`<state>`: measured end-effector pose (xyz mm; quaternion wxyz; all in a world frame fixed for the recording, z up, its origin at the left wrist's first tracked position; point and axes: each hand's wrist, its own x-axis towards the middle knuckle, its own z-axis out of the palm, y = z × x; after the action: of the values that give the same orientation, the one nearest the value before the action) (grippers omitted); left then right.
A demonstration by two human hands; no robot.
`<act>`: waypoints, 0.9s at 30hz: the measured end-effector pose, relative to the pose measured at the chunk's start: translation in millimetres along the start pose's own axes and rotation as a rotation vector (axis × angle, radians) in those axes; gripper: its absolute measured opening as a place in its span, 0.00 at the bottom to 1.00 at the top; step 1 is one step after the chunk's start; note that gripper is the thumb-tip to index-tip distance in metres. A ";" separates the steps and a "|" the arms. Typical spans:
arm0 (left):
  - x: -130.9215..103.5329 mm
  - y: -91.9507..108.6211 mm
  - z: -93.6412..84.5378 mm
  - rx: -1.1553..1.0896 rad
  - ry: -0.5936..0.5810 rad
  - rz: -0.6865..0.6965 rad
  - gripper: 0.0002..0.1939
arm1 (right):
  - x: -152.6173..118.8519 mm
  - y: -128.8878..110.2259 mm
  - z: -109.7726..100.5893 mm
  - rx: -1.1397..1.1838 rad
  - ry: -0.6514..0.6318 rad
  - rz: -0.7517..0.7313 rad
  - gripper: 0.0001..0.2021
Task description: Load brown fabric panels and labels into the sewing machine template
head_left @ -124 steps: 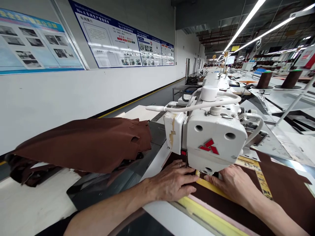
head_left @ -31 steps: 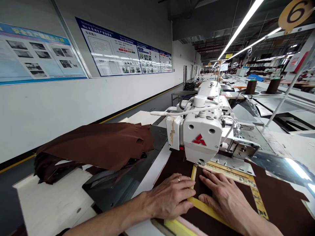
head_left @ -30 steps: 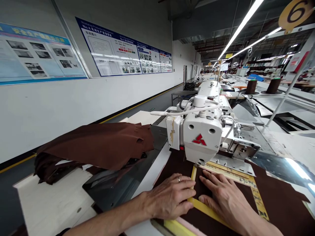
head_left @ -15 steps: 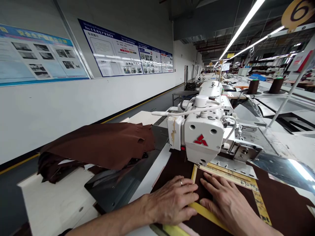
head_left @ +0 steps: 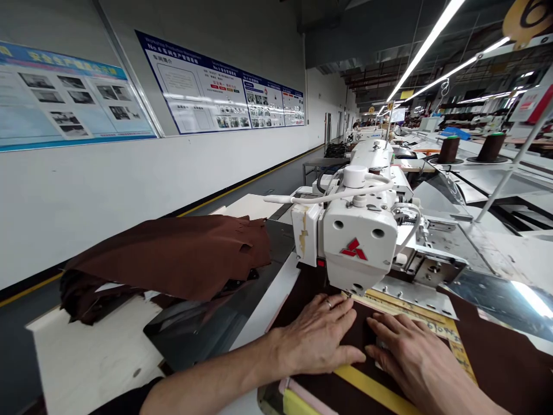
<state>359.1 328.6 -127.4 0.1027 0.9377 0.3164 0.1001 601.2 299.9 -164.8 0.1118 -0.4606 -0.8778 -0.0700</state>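
My left hand (head_left: 322,337), with a ring on one finger, lies flat with fingers spread on dark brown fabric (head_left: 501,346) and across the left side of a yellow-edged frame (head_left: 375,391). To its right, my right hand (head_left: 406,351) rests inside the frame, palm down, over something small and whitish that is mostly hidden. Handwriting shows on the frame's upper right corner. Just beyond my fingertips stands the white head of a sewing machine (head_left: 356,242) with a red emblem. Its metal clamp plate (head_left: 415,297) sits against the far edge of the frame.
A pile of brown fabric (head_left: 173,253) lies on the left over a pale board (head_left: 86,351) and a dark panel. Brown thread cones (head_left: 449,150) and a slanted metal pole (head_left: 514,161) stand at the right. More machines line up behind.
My left hand has slid forward and its fingers have spread toward the machine head. My right hand has shifted slightly right, and a whitish bit now shows by it. The view has moved slightly.
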 end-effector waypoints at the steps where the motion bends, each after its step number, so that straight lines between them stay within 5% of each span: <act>1: 1.1 2.3 1.2 0.012 -0.002 -0.019 0.34 | -1.7 1.3 1.8 -0.001 0.005 -0.006 0.19; 9: 6.9 27.3 8.5 0.143 -0.018 -0.184 0.33 | -18.9 6.0 8.7 -0.075 0.089 -0.029 0.19; 27: 16.4 35.0 11.1 0.159 0.024 -0.180 0.27 | -22.2 9.4 10.9 -0.040 0.187 -0.025 0.18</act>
<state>394.8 310.0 -127.1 0.0328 0.9095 0.4073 0.0761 619.7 290.1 -180.9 0.1831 -0.4432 -0.8676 -0.1317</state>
